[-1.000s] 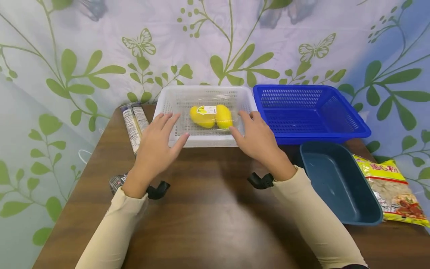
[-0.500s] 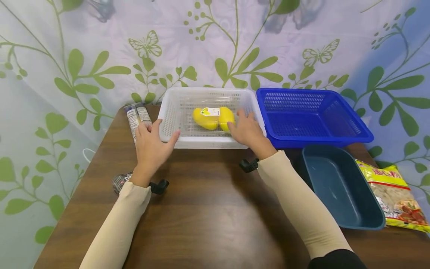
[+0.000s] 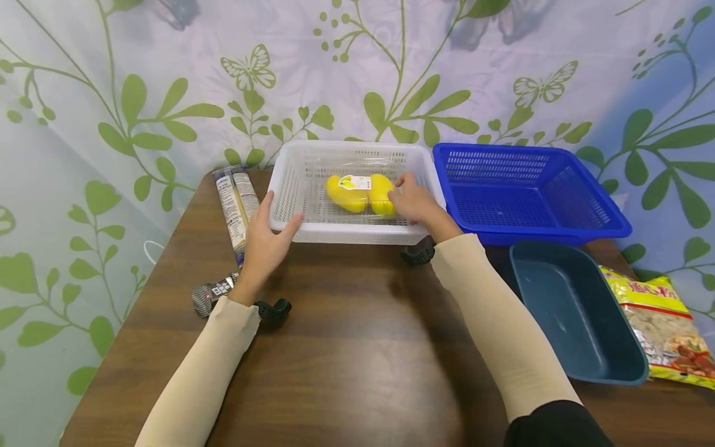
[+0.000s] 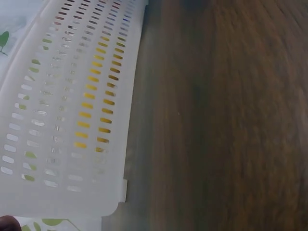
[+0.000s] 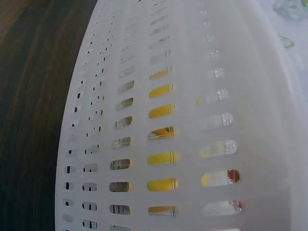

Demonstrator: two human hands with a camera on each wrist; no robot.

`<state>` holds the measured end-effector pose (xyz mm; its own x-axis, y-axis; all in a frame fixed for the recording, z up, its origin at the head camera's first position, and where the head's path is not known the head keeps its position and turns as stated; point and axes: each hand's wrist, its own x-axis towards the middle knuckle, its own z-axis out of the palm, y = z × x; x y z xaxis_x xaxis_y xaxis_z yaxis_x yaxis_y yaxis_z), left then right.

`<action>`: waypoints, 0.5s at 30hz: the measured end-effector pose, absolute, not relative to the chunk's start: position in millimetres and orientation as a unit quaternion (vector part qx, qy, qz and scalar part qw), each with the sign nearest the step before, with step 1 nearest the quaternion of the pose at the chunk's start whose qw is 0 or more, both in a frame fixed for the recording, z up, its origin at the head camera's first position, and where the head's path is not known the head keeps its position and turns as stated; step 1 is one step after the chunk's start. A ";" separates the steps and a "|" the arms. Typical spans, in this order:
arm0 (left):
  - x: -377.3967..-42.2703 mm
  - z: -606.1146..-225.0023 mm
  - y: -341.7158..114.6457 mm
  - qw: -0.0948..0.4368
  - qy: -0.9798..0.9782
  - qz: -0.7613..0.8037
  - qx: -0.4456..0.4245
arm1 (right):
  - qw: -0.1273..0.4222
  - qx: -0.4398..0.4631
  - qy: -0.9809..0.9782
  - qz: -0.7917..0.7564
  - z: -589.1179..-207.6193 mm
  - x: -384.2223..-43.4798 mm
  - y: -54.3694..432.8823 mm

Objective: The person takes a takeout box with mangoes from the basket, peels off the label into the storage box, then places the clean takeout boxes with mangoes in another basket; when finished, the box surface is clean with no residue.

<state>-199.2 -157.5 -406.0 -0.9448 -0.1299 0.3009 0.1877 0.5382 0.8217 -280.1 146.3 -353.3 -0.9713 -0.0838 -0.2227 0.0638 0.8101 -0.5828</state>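
Note:
Two yellow mangoes [image 3: 347, 197] lie in a clear plastic box [image 3: 318, 208] with a white label, inside the white perforated basket [image 3: 357, 234]. My right hand [image 3: 416, 202] reaches over the basket's front right part, its bent fingers and thumb gripping the right end of the plastic box. At the basket's front left corner is my left hand [image 3: 268, 239], fingers fairly straight along the left side and thumb at the front rim. Both wrist views show the basket's slotted wall [image 4: 62, 110], with yellow behind the slots; a fingertip [image 4: 8, 223] shows at the left wrist view's lower left.
A blue basket [image 3: 530, 233] stands right of the white one. In front of it is a dark teal tub [image 3: 581, 316], beside a yellow-edged food bag [image 3: 665, 329]. Two printed tube packs [image 3: 234, 208] and a microphone-like object [image 3: 209, 295] lie on the left. A leaf-patterned cloth hangs behind.
My right hand has moved into the basket and bent its fingers at the box's right end. My left hand has moved from above the basket to its front left corner.

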 end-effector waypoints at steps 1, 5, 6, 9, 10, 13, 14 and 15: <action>-199.4 -406.1 -157.6 0.169 -0.858 -0.485 -0.019 | 0.120 -0.004 0.942 -0.314 -354.2 -281.1 146.4; -199.2 -405.3 -157.9 0.172 -0.850 -0.497 -0.021 | 0.112 -0.006 0.937 -0.332 -357.7 -283.8 148.0; -199.3 -405.2 -157.8 0.172 -0.850 -0.497 -0.020 | 0.111 -0.004 0.934 -0.340 -358.7 -284.7 148.4; -199.1 -404.7 -157.8 0.170 -0.851 -0.497 -0.017 | 0.110 0.001 0.920 -0.377 -360.6 -286.3 150.2; -199.2 -404.6 -157.9 0.169 -0.851 -0.497 -0.016 | 0.111 0.004 0.913 -0.393 -361.1 -286.6 151.0; -199.3 -404.1 -157.9 0.167 -0.851 -0.498 -0.015 | 0.113 0.006 0.894 -0.433 -360.7 -286.2 153.3; -199.3 -403.8 -157.8 0.165 -0.851 -0.499 -0.015 | 0.112 0.006 0.890 -0.442 -360.4 -285.7 154.0; -199.4 -403.6 -157.7 0.164 -0.851 -0.499 -0.014 | 0.110 0.005 0.887 -0.448 -359.9 -285.0 154.6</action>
